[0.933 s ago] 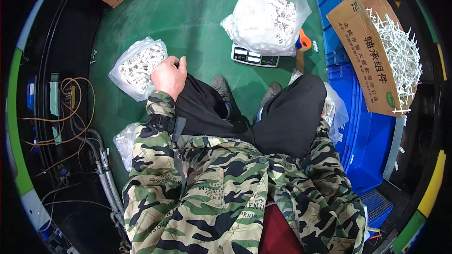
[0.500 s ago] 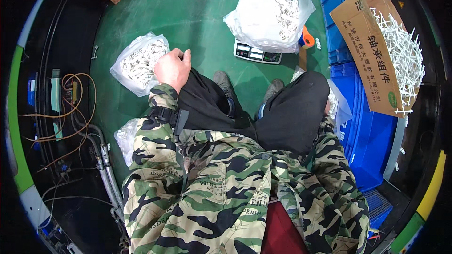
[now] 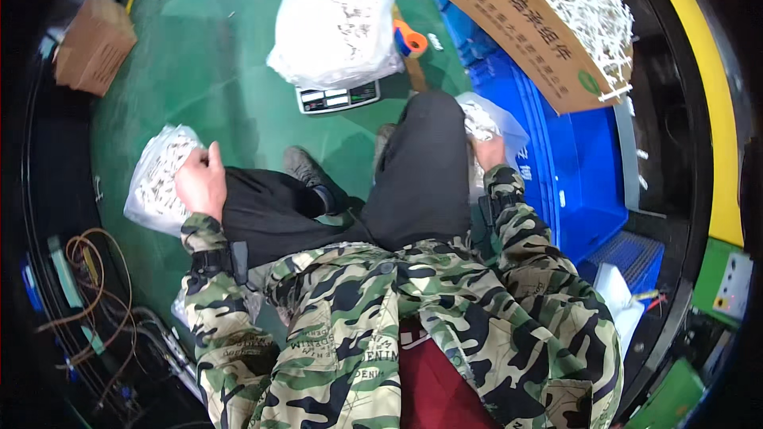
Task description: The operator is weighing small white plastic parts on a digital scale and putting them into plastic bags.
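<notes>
Left hand at nine o'clock, fingers curled and thumb raised, at the near edge of the left bag of white parts; grip cannot be told. Right hand at two o'clock, at the right bag, also of white parts; fingertips obscured, grip cannot be told. Large bag on scale, eleven o'clock. Carton of white parts, between one and two o'clock.

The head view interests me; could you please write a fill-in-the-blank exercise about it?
The largest plastic bag sits on a digital ____.
The left hand is at a smaller bag of ____ pieces.
The plastic crates on the right are ____.
The jacket has a ____ pattern.
Missing words: scale, white, blue, camouflage.
</notes>
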A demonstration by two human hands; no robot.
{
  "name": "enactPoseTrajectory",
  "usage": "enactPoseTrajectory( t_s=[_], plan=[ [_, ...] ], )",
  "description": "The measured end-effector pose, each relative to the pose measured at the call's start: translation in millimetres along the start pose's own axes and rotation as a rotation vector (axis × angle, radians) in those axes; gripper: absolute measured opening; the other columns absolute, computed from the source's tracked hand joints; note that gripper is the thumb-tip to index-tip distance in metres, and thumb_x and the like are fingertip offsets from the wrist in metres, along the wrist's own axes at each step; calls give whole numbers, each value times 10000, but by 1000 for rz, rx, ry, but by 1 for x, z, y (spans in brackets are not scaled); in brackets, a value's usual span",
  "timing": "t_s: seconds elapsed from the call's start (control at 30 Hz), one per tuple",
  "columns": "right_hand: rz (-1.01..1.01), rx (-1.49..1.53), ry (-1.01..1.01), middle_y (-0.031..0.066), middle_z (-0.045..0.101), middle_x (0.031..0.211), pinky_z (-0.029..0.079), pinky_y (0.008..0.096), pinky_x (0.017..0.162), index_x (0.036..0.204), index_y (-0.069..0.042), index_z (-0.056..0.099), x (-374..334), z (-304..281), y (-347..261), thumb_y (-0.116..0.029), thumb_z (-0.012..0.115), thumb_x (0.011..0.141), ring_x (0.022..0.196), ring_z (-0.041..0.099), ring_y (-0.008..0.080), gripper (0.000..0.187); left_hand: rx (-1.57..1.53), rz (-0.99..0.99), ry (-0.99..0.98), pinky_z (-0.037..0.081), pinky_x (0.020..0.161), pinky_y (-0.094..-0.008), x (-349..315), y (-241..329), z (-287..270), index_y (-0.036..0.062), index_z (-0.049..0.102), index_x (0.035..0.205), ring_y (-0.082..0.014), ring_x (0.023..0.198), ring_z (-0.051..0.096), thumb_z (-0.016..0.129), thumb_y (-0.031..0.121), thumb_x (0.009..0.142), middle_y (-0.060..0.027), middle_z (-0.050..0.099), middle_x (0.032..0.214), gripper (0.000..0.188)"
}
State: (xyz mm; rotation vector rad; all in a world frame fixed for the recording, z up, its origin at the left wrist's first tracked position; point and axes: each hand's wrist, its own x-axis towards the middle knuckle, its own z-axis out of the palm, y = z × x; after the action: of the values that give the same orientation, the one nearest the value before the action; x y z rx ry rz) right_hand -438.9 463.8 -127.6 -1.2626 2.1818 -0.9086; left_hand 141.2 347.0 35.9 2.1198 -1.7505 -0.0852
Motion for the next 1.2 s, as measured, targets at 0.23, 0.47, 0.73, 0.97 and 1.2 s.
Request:
enactPoseTrajectory(
  t_s=[0.23,0.47,0.73,0.97,1.2],
  plan=[
    [442,681,-128,48,713,925,472,290,684,937,-31,735,-18,-54,-25,-195,719,816,820,646,133,204,-4,37,-18,505,650,-455,0,0,3,40,702,769,-366,670,656,688,362,906,-161,677,701,350],
    [509,858,-126,48,683,840,527,334,766,861,-64,689,-7,-75,-50,-232,701,838,771,649,167,170,9,31,-21,513,662,-460,0,1,2,49,709,789,-361,685,669,688,374,909,-157,691,729,347],
    [406,1063,-261,62,667,808,554,328,658,883,-63,635,27,-87,-161,-233,702,862,735,661,183,184,-8,-29,-44,519,678,-479,-3,4,-3,69,721,798,-374,717,681,668,383,919,-162,697,734,341],
    [165,1091,-587,55,625,790,563,341,673,888,-39,605,99,-32,-301,-190,647,937,709,647,177,165,-57,-33,21,527,663,-474,-2,3,-4,67,713,790,-380,736,678,691,374,890,-153,692,732,324],
    [-17,300,-254,102,663,733,482,343,521,805,-7,693,205,59,-397,-380,803,808,598,623,187,389,-23,-54,37,529,660,-484,-2,1,-5,65,718,783,-387,722,677,687,371,888,-160,693,732,325]
  ],
)
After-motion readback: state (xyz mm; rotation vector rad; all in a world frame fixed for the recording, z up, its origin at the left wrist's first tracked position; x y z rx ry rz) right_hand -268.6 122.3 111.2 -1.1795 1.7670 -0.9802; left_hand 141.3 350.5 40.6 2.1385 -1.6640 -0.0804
